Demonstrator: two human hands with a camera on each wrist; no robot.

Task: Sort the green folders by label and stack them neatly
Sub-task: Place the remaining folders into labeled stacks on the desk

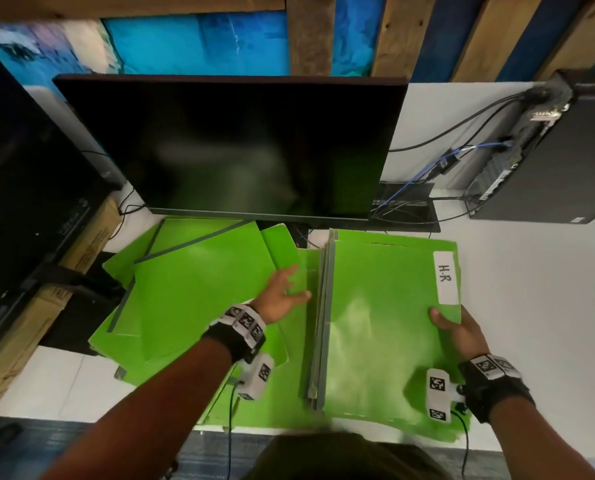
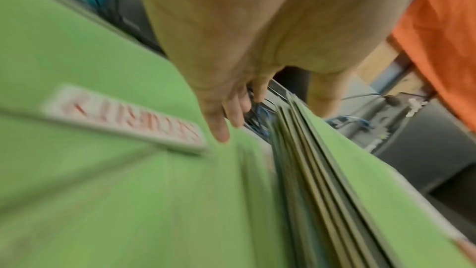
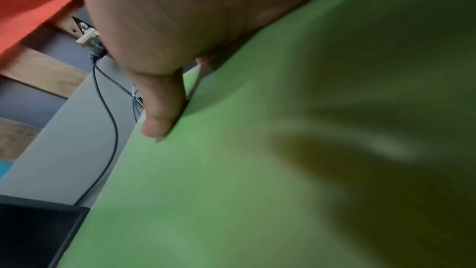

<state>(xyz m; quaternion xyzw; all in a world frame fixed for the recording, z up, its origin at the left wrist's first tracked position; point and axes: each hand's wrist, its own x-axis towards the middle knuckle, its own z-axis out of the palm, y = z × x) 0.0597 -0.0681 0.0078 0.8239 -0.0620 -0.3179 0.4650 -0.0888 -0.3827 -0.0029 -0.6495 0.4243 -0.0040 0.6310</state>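
Note:
A squared stack of green folders (image 1: 375,323) lies on the white desk (image 1: 518,306), grey spines (image 1: 318,323) to the left. Its top folder carries a white label reading "H.R" (image 1: 447,277). My right hand (image 1: 452,323) pinches that folder's right edge; the thumb (image 3: 162,109) lies on the cover (image 3: 231,170) and the fingers are hidden beneath. A loose, fanned pile of green folders (image 1: 192,289) lies to the left. My left hand (image 1: 291,285) reaches between pile and stack with fingers straight (image 2: 219,127), over a folder with a red-lettered label (image 2: 123,117), blurred.
A dark monitor (image 1: 226,143) stands right behind the folders. A black computer case (image 1: 545,161) with cables (image 1: 427,168) sits at the back right. A black device (image 1: 19,202) on a cardboard box (image 1: 81,244) stands at the left. Bare desk lies right of the stack.

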